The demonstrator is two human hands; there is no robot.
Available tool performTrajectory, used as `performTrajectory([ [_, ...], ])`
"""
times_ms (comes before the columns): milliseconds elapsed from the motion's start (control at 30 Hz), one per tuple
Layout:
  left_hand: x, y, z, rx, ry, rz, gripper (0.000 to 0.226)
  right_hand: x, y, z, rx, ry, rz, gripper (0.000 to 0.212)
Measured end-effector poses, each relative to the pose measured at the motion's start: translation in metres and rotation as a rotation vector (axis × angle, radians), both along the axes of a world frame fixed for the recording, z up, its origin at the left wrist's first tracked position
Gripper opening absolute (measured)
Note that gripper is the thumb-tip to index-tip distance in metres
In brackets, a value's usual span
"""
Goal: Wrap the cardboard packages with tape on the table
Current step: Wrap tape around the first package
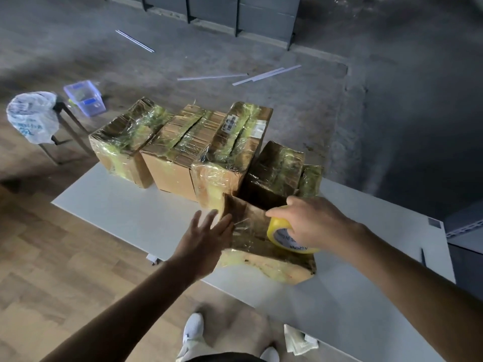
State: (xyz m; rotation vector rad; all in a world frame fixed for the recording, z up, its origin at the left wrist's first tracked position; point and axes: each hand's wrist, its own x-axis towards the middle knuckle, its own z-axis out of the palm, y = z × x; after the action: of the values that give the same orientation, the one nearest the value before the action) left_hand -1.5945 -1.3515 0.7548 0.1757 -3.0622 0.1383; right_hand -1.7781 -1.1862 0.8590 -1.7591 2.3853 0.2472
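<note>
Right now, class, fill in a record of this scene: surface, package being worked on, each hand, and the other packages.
surface: white table
package in work: nearest package, taped
left hand: open, fingers at the package's left side
right hand: holds yellow tape roll on the package
behind: three taped boxes in a row; two smaller packages right of them

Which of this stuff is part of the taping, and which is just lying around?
Job: near box, tape roll in right hand, left hand beside it, wrapped boxes, table.
Lying about: plastic bag, blue bin, stool, floor strips, papers.
</note>
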Motion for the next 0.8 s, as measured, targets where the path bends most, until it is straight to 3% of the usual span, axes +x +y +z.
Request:
performTrajectory([
  [167,-0.015,0.032,-0.005,0.065,0.104,-0.063,0.053,-0.002,0.030,-0.025,-0.350,-0.297,-0.127,0.054],
  [333,-0.015,0.033,-0.008,-0.042,0.009,-0.037,0.050,-0.013,0.058,-0.037,-0.355,-0.465,-0.115,0.070],
  [500,-0.016,0.033,-0.005,-0.045,-0.043,-0.025,0.055,-0.024,0.053,-0.008,-0.214,-0.194,0.004,0.063],
  [633,-0.020,0.039,-0.005,-0.051,-0.071,0.031,0.052,-0.032,0.059,0.019,0.131,-0.003,-0.018,0.051],
  [800,-0.039,0.067,0.001,-0.023,-0.004,0.022,0.033,-0.030,0.066,0.018,0.182,-0.031,-0.038,0.049],
])
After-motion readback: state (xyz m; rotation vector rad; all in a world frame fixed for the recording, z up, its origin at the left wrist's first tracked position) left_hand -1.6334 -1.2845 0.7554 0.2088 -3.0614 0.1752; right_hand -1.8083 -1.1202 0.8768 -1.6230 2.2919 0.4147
